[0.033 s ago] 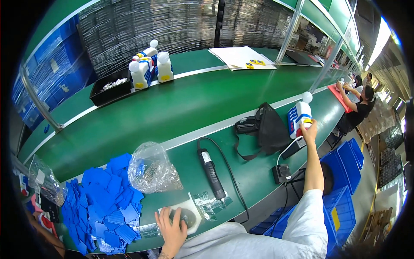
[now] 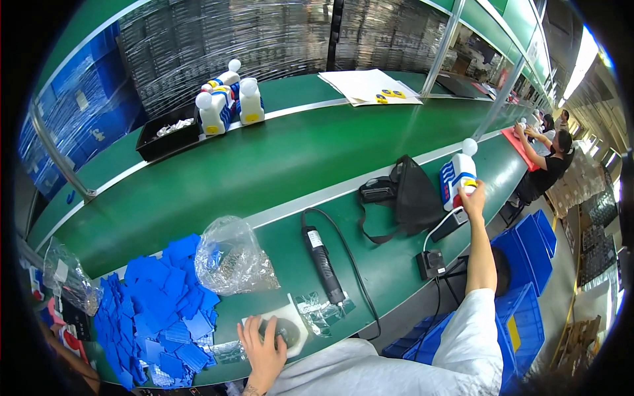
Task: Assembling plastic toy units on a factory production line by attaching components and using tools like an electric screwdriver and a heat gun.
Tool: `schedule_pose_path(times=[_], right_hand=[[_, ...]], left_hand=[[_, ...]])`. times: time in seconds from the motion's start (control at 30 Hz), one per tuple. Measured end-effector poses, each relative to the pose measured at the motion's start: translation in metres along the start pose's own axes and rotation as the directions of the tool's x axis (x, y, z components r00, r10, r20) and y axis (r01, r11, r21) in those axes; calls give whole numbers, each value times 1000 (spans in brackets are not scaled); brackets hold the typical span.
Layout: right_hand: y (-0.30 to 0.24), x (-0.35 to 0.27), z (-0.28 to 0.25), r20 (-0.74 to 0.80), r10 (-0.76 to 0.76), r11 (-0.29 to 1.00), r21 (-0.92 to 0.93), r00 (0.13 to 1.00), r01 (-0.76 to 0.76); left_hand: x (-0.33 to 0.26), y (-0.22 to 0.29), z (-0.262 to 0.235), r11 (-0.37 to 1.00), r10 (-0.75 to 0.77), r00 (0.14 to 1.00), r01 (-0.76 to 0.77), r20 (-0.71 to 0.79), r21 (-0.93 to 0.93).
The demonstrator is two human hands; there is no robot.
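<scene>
At the right part of the bench my right hand (image 2: 472, 200) is closed on the near side of a white-and-blue plastic unit (image 2: 457, 173). A round white ball tops this unit, and red and yellow parts show on it. My left hand (image 2: 264, 350), fingers spread, rests over a white block (image 2: 294, 313) with a round, dark, shiny recess at the front edge. No object shows in its fingers. Between the hands lies a black corded electric screwdriver (image 2: 322, 264). Left of the block is a heap of flat blue plastic pieces (image 2: 155, 297).
A clear bag of small parts (image 2: 238, 261) lies behind the heap. A black bag (image 2: 416, 198) and a power adapter (image 2: 431, 264) sit near my right arm. Similar white units (image 2: 251, 105) and a black tray (image 2: 168, 138) stand on the far ledge. Blue bins (image 2: 525, 254) are at right.
</scene>
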State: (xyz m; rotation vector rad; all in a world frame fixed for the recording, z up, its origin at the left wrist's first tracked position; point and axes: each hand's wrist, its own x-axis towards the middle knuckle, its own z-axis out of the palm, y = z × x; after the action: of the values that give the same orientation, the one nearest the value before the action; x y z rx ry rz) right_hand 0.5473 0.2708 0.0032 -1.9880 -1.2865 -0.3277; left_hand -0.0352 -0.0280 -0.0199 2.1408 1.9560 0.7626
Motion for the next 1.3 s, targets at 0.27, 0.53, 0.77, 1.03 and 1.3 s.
schedule_pose_path(times=[0.27,0.53,0.77,1.03,1.3], right_hand=[[-30,22,-25,77,-75,979,-186,994,88],[-278,-51,-80,-122,-592,745,294,797,599],[-280,-125,-63,42,-549,817,236,835,526],[-261,-217,35,280,-572,764,525,771,376],[-269,-235,75,249,-554,776,499,794,385]], left_hand=[[1,-2,1,999,32,998,-32,-57,5],[-2,-4,6,1000,24,993,-24,-116,8],[-7,-11,16,991,13,978,-39,-207,-125],[-6,-12,16,992,13,973,-42,-228,-123],[-3,-9,17,992,-18,960,-19,-281,-126]])
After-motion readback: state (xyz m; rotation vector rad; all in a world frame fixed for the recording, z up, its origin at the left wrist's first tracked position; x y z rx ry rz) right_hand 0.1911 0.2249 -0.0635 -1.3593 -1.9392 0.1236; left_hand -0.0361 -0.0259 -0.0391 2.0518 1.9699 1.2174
